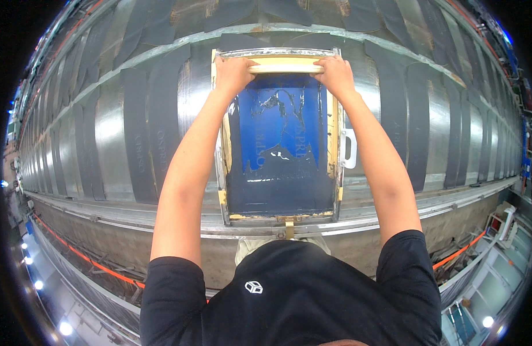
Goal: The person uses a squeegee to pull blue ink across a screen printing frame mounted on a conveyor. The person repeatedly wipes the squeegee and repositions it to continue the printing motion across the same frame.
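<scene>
A screen-printing frame [221,167] with metal sides lies on the long table in front of me. Its mesh [280,124] is blue, with dark ink smeared over it and a thick dark band at the near end. At the far end of the frame a pale yellow squeegee [285,65] spans the mesh crosswise. My left hand [233,74] grips the squeegee's left end, and my right hand [336,75] its right end, fingers closed round it. The squeegee's lower edge is hidden from view.
A white handle [349,148] sticks out from the frame's right side. Dark fabric-like panels [138,135] lie in rows along the shiny metal table [111,127]. A metal rail [133,214] runs along the table's near edge, and orange cables [98,260] run beyond it.
</scene>
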`<act>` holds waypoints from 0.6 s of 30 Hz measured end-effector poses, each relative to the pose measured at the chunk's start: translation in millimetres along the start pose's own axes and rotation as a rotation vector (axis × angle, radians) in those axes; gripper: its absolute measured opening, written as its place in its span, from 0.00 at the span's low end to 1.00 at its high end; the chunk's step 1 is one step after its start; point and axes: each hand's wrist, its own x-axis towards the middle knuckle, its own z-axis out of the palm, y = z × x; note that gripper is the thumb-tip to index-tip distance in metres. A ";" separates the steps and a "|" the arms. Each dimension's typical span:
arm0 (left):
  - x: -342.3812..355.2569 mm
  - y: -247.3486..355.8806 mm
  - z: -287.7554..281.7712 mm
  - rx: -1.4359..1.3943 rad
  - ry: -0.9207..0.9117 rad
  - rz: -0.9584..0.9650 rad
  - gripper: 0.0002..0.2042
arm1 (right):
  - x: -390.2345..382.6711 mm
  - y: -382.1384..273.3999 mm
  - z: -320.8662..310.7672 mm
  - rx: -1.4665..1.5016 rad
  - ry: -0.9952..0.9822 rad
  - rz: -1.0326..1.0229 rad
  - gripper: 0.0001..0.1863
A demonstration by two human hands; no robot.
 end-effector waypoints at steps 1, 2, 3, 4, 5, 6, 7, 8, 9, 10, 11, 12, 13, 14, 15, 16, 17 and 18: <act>2.4 -2.0 2.0 -0.004 -0.018 -0.005 0.17 | 2.8 -0.6 2.4 0.015 -0.004 0.007 0.17; 2.9 -2.1 4.6 -0.018 -0.014 -0.009 0.17 | 4.2 -0.8 3.9 0.048 -0.018 0.034 0.16; 2.5 -1.6 7.0 -0.032 -0.009 -0.013 0.17 | 3.6 -0.9 4.7 0.079 -0.030 0.060 0.16; -0.6 -0.2 8.6 -0.046 -0.007 -0.016 0.17 | -1.3 -1.8 4.2 0.113 -0.045 0.088 0.16; -6.5 1.9 10.1 -0.061 -0.032 -0.027 0.17 | -8.5 -3.4 6.7 0.134 -0.054 0.094 0.16; -15.8 5.3 12.0 -0.077 -0.056 -0.038 0.17 | -18.7 -5.9 10.4 0.155 -0.062 0.100 0.16; -20.2 9.4 8.2 -0.090 -0.064 -0.040 0.17 | -24.5 -6.7 7.7 0.169 -0.053 0.105 0.16; -34.4 13.7 8.5 -0.105 -0.073 -0.035 0.17 | -38.5 -11.1 6.2 0.116 -0.072 0.061 0.15; -50.6 18.8 8.8 -0.097 -0.051 -0.014 0.16 | -55.9 -14.8 3.5 0.128 -0.066 0.044 0.17; -74.7 22.4 10.8 -0.087 -0.036 -0.002 0.15 | -78.2 -22.0 2.0 0.146 -0.068 0.023 0.20; -100.1 26.8 12.3 -0.078 -0.026 0.008 0.15 | -103.1 -28.1 4.1 0.174 -0.026 -0.010 0.19; -124.9 34.0 12.9 -0.097 -0.016 0.014 0.14 | -130.9 -31.7 6.8 0.200 0.015 -0.038 0.19; -151.1 41.0 14.3 -0.117 -0.008 0.015 0.14 | -157.3 -36.7 7.5 0.227 0.052 -0.069 0.18; -179.9 48.3 18.1 -0.139 -0.006 0.010 0.14 | -184.2 -44.7 4.4 0.251 0.029 -0.057 0.19; -206.4 56.7 22.3 -0.149 0.000 0.012 0.13 | -210.9 -52.3 0.0 0.274 0.006 -0.044 0.19; -232.3 64.7 23.6 -0.155 0.007 0.014 0.13 | -236.9 -61.4 -4.7 0.301 -0.015 -0.032 0.19; -253.8 72.1 21.7 -0.158 0.024 0.025 0.13 | -261.7 -67.6 -6.3 0.319 -0.017 -0.024 0.21; -280.6 78.9 25.6 -0.184 0.020 0.024 0.17 | -289.9 -72.5 -1.7 0.337 -0.020 -0.016 0.22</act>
